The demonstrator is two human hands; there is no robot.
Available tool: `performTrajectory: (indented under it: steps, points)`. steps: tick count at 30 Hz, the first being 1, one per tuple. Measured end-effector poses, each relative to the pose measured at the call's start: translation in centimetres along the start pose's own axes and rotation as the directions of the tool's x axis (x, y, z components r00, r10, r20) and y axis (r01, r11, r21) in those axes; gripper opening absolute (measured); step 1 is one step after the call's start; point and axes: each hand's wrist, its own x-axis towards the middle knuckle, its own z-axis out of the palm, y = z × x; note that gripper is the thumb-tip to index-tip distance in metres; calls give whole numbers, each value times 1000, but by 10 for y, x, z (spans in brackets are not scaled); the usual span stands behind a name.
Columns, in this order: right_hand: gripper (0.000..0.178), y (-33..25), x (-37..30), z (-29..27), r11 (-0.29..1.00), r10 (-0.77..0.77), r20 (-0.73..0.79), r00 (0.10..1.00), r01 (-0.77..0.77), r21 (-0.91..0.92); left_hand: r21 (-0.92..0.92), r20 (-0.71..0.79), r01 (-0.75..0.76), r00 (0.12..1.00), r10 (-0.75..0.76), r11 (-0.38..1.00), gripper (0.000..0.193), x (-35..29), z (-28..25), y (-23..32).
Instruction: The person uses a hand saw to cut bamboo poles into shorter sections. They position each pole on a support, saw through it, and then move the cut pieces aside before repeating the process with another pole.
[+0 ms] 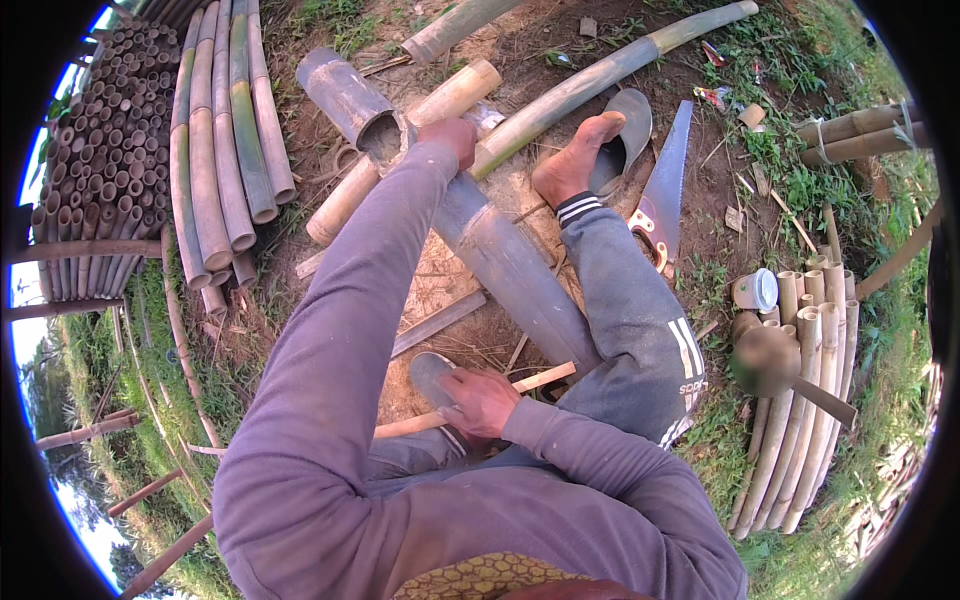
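My left hand [450, 140] is closed over the upper end of a thick grey bamboo pole [520, 255], its fingertips curled out of sight. Beside it gapes the hollow end of another thick bamboo piece [345, 92]. A paler bamboo length [345, 200] lies beneath these, crossing them. The thick pole slopes down to my bent right leg. Close to my body, my right hand [478, 402] is closed on a light, narrow bamboo strip [546, 378], which sticks out on both sides of the hand. Under that hand a grey sandal [430, 378] shows in part.
A handsaw [668, 180] lies right of my bare foot [580, 160] and a loose sandal [622, 135]. Bamboo poles [225, 140] are stacked at the left. More bamboo [800, 400] stands at the right with a white tub [756, 291]. A long green pole [620, 75] stretches away.
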Motion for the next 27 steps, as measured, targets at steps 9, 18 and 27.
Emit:
performTrajectory:
  steps: [9, 18, 27]
  points:
    - [51, 16, 2, -3, 999, 23, 60, 998, -25, 37, -24, 135, 24, 991, -20, 999, 87, 35, 42, 33]
    - [51, 17, -9, -8, 999, -7, 63, 998, 9, -38, -322, -96, -129, 990, 103, 938, 82, -44, -73, 8]
    - [46, 56, -41, -17, 990, 60, -102, 993, -72, -120, -48, -252, 36, 967, -47, 998, 73, -294, -40, -147]
